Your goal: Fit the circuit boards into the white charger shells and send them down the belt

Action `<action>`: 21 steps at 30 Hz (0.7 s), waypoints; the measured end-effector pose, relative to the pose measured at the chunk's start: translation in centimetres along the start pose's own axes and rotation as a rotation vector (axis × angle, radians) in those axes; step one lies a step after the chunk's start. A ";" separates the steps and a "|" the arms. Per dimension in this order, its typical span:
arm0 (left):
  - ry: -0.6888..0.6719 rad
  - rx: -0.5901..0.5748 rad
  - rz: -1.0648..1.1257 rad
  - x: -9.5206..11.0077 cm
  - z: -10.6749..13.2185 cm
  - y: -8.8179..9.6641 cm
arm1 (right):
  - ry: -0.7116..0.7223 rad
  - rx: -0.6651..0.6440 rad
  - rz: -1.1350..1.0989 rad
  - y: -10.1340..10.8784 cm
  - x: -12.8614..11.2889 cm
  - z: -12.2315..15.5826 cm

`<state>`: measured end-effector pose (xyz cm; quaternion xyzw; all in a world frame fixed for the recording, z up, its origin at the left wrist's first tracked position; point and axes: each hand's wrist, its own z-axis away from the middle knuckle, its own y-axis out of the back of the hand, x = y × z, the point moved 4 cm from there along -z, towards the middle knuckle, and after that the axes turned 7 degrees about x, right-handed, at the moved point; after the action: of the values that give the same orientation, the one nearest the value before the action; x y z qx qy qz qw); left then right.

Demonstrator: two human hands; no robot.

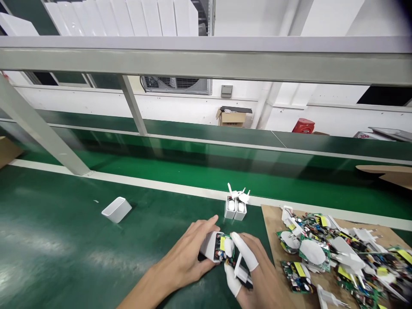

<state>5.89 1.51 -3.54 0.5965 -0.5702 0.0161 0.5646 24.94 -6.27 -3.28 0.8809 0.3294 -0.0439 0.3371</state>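
Around a white plastic charger housing (209,246) the fingers of my left hand (185,253) are wrapped, near the table's front. A circuit board (225,246) with yellow tape and a white pad sits partly inside the housing's mouth. My right hand (252,266), with white covers on thumb and forefinger, grips the board's outer end, where a white plug piece (240,271) shows. Just beyond stand two filled white housings (235,208) side by side, plug pieces on top. Off to the left lies an empty white housing (117,209), its opening tilted toward me.
At the right, a cardboard sheet (270,227) bears a heap of circuit boards (312,253) and plug pieces. A pale strip (161,187) edges the green table (64,240), with a green conveyor belt (180,174) behind. A metal beam (206,64) crosses overhead.
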 end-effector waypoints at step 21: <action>-0.022 0.007 -0.006 0.3 -0.3 -0.3 | 0.020 0.012 0.041 0.1 -0.1 -0.2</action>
<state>6.39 1.44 -3.47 0.6005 -0.5743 0.0099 0.5564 24.90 -6.28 -3.05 0.8898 0.3144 -0.0301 0.3293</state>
